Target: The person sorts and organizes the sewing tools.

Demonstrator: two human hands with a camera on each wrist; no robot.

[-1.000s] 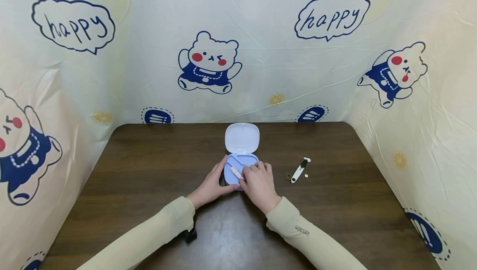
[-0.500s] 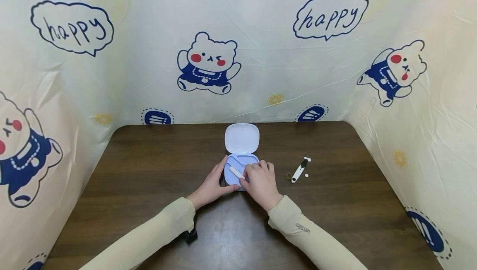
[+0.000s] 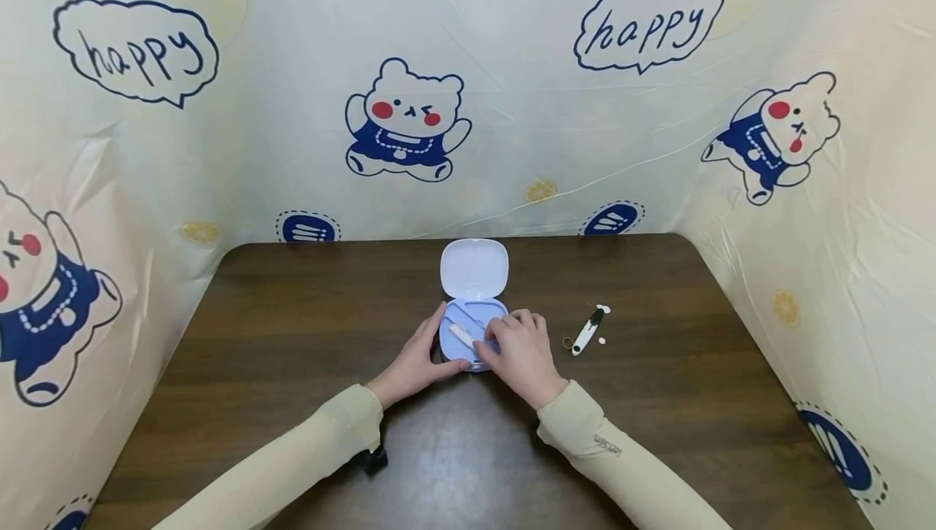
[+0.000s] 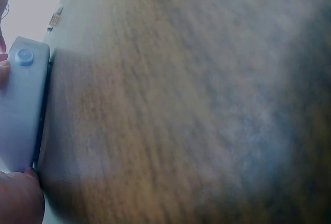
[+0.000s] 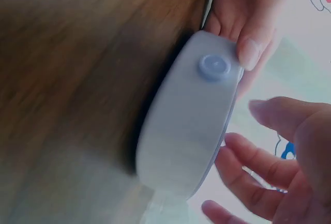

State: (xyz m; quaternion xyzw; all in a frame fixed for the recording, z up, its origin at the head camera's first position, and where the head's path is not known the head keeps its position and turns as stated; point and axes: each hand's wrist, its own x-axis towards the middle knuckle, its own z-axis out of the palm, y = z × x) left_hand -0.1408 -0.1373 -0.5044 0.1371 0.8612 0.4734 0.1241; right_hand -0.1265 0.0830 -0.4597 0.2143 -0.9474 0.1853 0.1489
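A light blue compartment case (image 3: 449, 355) sits on the table, its pale lid (image 3: 474, 268) standing open at the back. My left hand (image 3: 413, 359) holds the case's left side, thumb along the front edge and fingers along the side. My right hand (image 3: 522, 351) is over the right part of the case; in the right wrist view its thumb and fingers (image 5: 248, 182) are apart with nothing visible between them. A small white stick-shaped piece (image 3: 461, 335) lies slanted in the case by the right thumb. A round button (image 5: 214, 66) marks the case's front.
To the right lie a white tool with a dark tip (image 3: 587, 333), possibly thread snips, a gold-coloured ring (image 3: 567, 343) and small white bits (image 3: 602, 341). A printed curtain (image 3: 512, 107) hangs behind the brown table (image 3: 307, 310) and along its sides.
My right hand has shifted right, away from the white stick-shaped piece, which now lies in the case. The left hand keeps its hold on the case.
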